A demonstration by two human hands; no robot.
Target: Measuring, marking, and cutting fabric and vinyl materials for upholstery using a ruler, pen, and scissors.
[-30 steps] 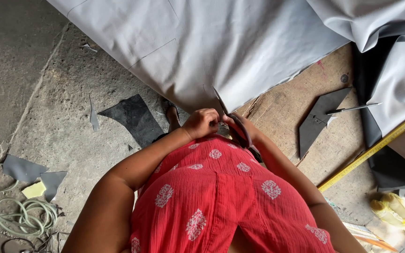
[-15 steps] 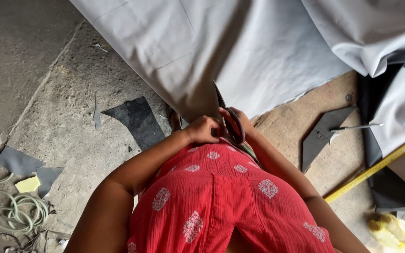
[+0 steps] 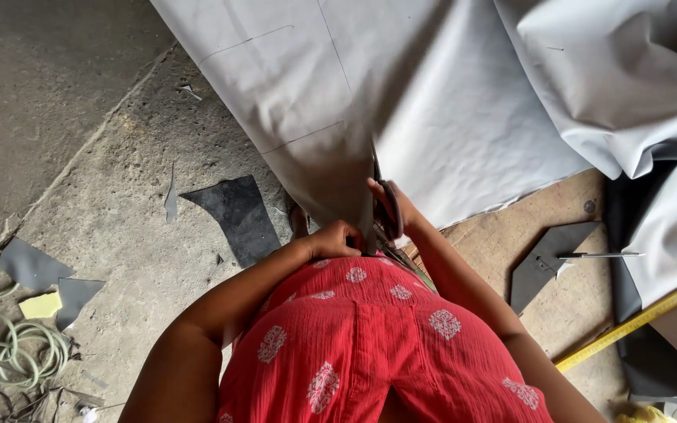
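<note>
Grey sheet [image 3: 432, 102] on the floor, far of centre — judged thin, limp, light; left hand [image 3: 337, 239] pinches its near edge, right hand [image 3: 392, 205] closed on scissors [image 3: 378, 176] — hold beside the cut.

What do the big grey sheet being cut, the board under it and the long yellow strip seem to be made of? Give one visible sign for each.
Grey sheet: probably vinyl or faux leather, matt and smooth, draping in soft folds.
Board: likely plywood or hardboard, brown, flat, scuffed.
Yellow strip: perhaps a painted wood or metal ruler, straight and rigid; too small to be sure.
</note>
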